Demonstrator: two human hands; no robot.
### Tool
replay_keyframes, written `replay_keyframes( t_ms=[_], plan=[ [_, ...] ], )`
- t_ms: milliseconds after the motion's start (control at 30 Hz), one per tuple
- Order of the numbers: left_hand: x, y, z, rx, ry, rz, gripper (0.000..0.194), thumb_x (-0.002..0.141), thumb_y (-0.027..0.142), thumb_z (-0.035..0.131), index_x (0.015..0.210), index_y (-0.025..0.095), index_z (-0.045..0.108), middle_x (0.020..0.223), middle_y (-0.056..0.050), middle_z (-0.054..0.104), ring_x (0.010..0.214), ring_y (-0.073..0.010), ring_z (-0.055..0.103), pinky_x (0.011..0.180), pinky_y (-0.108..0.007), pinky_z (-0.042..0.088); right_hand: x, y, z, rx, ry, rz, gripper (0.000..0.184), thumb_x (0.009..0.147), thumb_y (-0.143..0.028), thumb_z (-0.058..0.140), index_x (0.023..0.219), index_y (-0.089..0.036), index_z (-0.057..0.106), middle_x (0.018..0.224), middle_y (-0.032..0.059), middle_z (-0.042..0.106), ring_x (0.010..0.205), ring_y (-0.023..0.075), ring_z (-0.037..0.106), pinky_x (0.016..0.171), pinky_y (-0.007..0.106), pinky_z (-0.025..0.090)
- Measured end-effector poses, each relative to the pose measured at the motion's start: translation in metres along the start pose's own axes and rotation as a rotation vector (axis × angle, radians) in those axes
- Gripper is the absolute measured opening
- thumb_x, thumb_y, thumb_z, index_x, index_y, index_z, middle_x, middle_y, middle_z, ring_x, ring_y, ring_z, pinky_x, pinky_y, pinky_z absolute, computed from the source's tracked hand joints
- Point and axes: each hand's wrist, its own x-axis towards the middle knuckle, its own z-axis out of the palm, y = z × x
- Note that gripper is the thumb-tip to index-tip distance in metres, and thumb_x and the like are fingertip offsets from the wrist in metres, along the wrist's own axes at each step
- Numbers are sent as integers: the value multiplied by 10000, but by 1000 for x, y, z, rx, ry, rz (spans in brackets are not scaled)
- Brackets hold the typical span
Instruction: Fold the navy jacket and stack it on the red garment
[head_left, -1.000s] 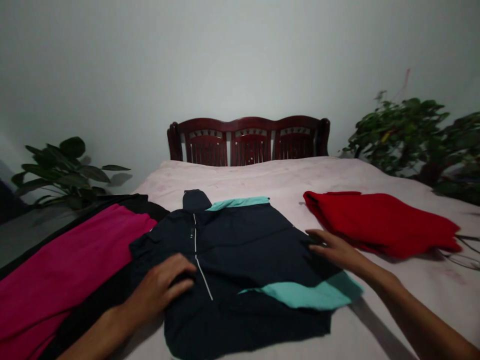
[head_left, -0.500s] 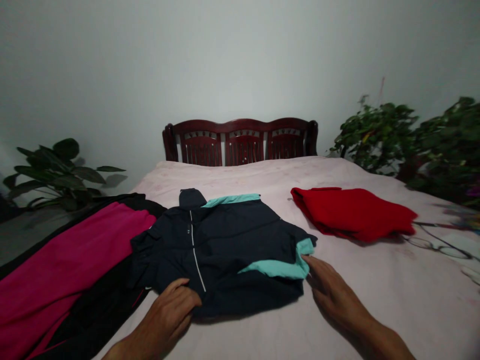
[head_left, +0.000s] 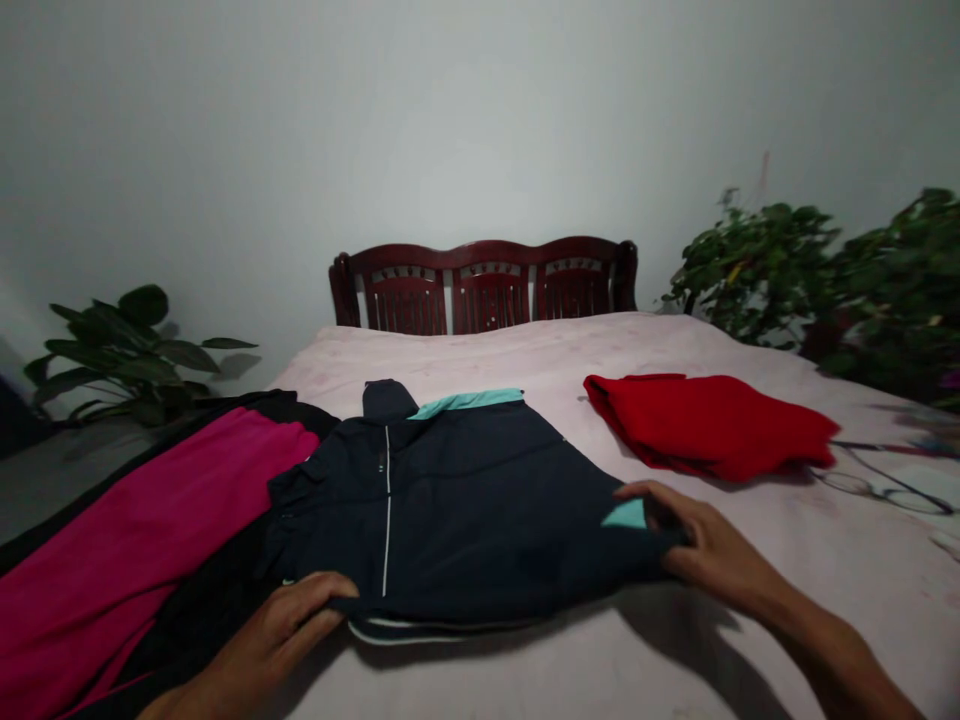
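A dark navy jacket (head_left: 480,500) with a white zip line and turquoise lining lies on the bed, its collar towards the headboard. My left hand (head_left: 289,625) pinches the near hem at the left, fingers closed on the cloth. At the right, my right hand (head_left: 697,545) grips the jacket's near corner between thumb and fingers, holding it a little above the sheet. A small patch of turquoise lining (head_left: 626,514) shows beside those fingers. The hem between my hands is stretched and slightly raised.
Left of the jacket lies a pink and black garment (head_left: 165,500), touching it. A folded red garment (head_left: 712,425) rests at the right, with eyeglasses (head_left: 885,492) close by. The pink bedsheet (head_left: 555,680) runs to a dark wooden headboard (head_left: 491,290). Leafy plants (head_left: 765,265) flank the bed.
My right hand has moved right and lifted the jacket's corner, pulling the hem straight and covering most of the turquoise lining. My left hand has shifted left with the hem.
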Motion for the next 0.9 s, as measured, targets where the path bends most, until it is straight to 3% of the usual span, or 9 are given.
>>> replay_keyframes(
  t_ms=[67,133,233,300,400,500,667,800,900],
  plan=[
    [16,9,-7,-49,29,-65,341,924,508,481,970,253,704,912,-13,715,906,-212,664,822,-275,534,17,-21,-34,-66,111,-11,520,643,-224,508,1144,-242,645,916,27,715,784,231,661,665,304,505],
    [41,16,-12,-95,153,-120,408,880,572,481,952,230,692,879,-15,701,881,-221,652,793,-282,533,46,-38,-56,-227,364,-103,518,719,-246,528,1230,-229,613,1079,65,703,954,271,650,823,361,506],
    [73,16,-13,-148,313,-202,483,808,629,494,938,204,684,901,-24,708,918,-246,650,821,-311,534,94,-44,-59,-541,575,-199,585,847,-296,525,1417,-173,480,1386,153,555,1276,361,483,1062,502,367],
    [81,9,-9,-158,273,-232,471,798,623,499,895,203,689,904,-29,721,928,-259,660,840,-328,533,112,-28,-43,-606,497,-91,571,889,-323,501,1430,-144,462,1445,187,497,1308,371,455,1063,518,365],
    [69,-5,1,-146,181,-213,445,876,577,439,901,216,698,984,-39,739,1008,-262,662,932,-344,500,116,14,-4,-536,180,165,529,916,-351,467,1387,-112,504,1409,211,528,1269,348,515,1001,474,436],
    [46,-15,4,-138,330,-228,459,946,534,358,1078,221,666,1087,-50,727,1075,-251,652,979,-347,477,107,50,35,-463,-8,378,515,926,-409,443,1324,-99,547,1353,228,564,1237,350,550,937,470,475],
    [13,-37,-4,206,732,-243,365,943,377,360,1166,211,596,1213,-86,661,1178,-265,597,1068,-409,426,111,59,71,-439,11,467,538,922,-546,380,1196,-134,594,1260,212,616,1137,368,612,830,477,509],
    [-8,-64,3,611,714,-205,468,918,287,381,1358,158,472,1381,-161,555,1334,-311,478,1151,-506,321,121,57,66,-324,-16,410,466,905,-530,370,1089,-190,630,1105,147,705,997,316,684,766,422,521],
    [-13,-76,12,759,687,-172,602,922,309,435,1495,157,328,1523,-179,431,1432,-310,371,1193,-512,252,114,82,48,-278,116,369,486,878,-549,374,1096,-214,650,1029,152,727,951,334,701,736,428,519]
  ],
)
